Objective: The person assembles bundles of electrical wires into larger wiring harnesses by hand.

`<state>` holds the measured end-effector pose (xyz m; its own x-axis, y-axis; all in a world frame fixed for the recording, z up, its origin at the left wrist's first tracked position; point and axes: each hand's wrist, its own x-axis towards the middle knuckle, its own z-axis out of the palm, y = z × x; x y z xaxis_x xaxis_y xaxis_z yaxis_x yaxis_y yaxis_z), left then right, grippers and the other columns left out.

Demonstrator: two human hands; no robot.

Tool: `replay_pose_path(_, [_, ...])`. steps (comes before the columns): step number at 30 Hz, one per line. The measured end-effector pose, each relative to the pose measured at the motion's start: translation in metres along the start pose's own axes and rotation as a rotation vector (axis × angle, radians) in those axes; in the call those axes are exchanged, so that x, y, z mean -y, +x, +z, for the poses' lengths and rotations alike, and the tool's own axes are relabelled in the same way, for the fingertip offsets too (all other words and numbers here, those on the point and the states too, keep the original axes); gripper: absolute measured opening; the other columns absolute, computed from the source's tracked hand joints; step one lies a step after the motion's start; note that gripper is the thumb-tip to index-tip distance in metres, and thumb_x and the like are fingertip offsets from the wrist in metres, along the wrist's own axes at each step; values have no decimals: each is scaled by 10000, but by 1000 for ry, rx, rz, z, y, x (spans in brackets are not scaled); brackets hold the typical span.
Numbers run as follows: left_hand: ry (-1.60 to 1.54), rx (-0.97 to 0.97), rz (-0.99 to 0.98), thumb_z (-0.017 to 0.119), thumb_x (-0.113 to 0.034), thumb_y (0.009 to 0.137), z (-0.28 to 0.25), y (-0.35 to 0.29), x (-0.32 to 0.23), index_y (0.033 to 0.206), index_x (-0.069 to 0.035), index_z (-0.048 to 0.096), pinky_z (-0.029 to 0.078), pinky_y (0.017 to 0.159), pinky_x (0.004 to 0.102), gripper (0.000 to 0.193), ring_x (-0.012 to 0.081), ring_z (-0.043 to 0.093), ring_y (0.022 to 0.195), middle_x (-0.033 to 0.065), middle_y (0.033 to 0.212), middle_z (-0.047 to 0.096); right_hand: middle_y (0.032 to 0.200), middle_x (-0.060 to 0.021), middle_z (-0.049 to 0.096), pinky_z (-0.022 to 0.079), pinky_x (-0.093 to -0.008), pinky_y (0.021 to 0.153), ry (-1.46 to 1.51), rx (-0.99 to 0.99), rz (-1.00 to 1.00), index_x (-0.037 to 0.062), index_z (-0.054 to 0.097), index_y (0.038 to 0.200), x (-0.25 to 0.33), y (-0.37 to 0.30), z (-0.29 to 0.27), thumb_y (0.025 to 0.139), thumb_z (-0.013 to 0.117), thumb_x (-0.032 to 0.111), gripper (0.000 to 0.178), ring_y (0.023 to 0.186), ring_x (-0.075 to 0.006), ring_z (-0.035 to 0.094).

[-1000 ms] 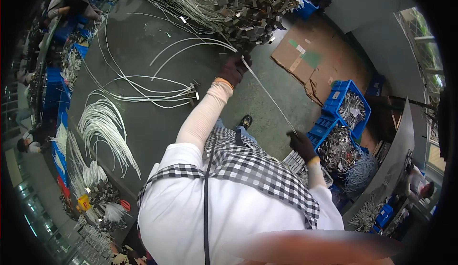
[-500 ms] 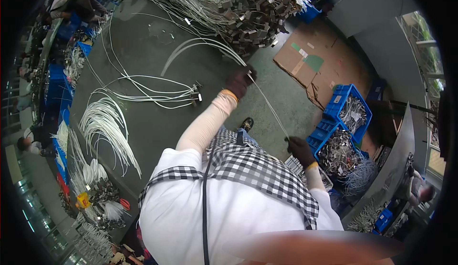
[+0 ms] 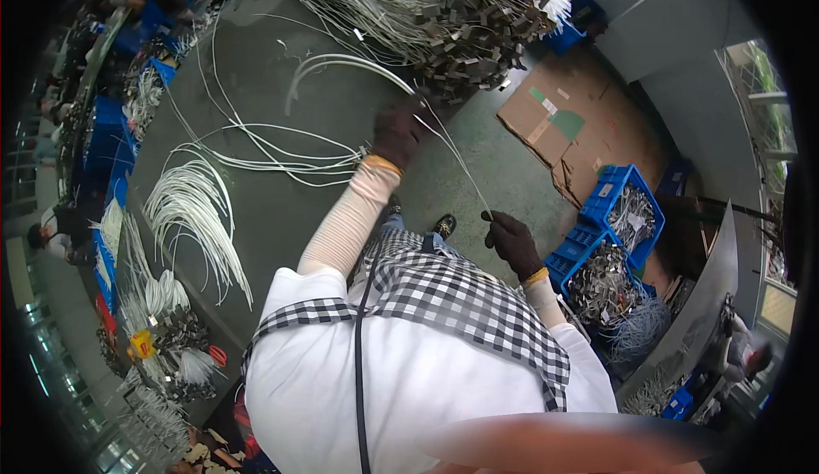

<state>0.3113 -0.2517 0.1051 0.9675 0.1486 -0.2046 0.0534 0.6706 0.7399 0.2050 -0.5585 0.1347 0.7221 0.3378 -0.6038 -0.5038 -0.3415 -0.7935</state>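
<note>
My left hand (image 3: 399, 133), in a dark glove and slightly blurred, is closed around a few thin white cables (image 3: 350, 58) over the table's right edge. The cables arc leftward above the grey table from this hand, and their far ends are smeared. On the other side they run down to my right hand (image 3: 514, 245), gloved too, which pinches their end between thumb and fingers. Some loose white cables (image 3: 286, 162) lie on the table just left of my left hand. Their ends there are partly covered by it.
A large heap of cables with dark block-shaped ends (image 3: 486, 30) covers the table's far side. A white cable bundle (image 3: 192, 214) lies at the left. Blue crates (image 3: 601, 197) with metallic parts stand at the right, near flattened cardboard (image 3: 589, 124). Other people sit farther off, left and right.
My left hand has shifted left along with the cables, now nearer the loose ones on the table. My right hand has moved up and left, away from my body, still pinching the end.
</note>
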Motion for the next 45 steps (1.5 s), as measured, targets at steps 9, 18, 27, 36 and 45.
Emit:
replay_pose_path(9, [-249, 43, 91, 527, -129, 997, -23, 20, -68, 1122, -17, 582, 571, 889, 496, 177, 311, 671, 1000, 150, 1054, 663, 701, -1, 619, 364, -223, 505, -39, 22, -67, 78, 649, 1242, 14, 3, 21, 979, 536, 215, 317, 545, -45, 453])
replay_pose_path(18, [-98, -76, 33, 584, -166, 967, -25, 10, -92, 1089, -42, 615, 573, 842, 451, 176, 295, 691, 936, 115, 982, 691, 707, -9, 617, 383, -225, 521, -56, 67, -116, 51, 645, 1243, 23, 3, 27, 975, 543, 188, 318, 575, -56, 495])
replay_pose_path(27, [47, -22, -31, 588, -147, 956, -35, -7, -99, 1112, -62, 660, 567, 816, 360, 192, 227, 694, 916, 86, 994, 700, 762, -31, 617, 463, -265, 638, -103, 69, -86, 7, 634, 1245, 45, 6, 28, 978, 543, 159, 320, 681, -101, 567])
replay_pose_path(36, [1199, 37, 386, 525, -69, 965, -46, -34, -118, 1147, -89, 693, 548, 792, 327, 249, 211, 685, 948, 74, 1063, 700, 748, -19, 612, 449, -250, 614, -50, 144, -159, 13, 639, 1239, 56, 16, 42, 972, 556, 134, 304, 668, -92, 564])
replay_pose_path(45, [-96, -94, 92, 565, -209, 974, -51, -42, -116, 1127, 30, 599, 568, 876, 476, 285, 335, 684, 982, 170, 1032, 679, 750, -20, 627, 450, -249, 613, -85, 97, -174, 29, 647, 1237, 56, 20, 51, 973, 556, 138, 300, 659, -83, 567])
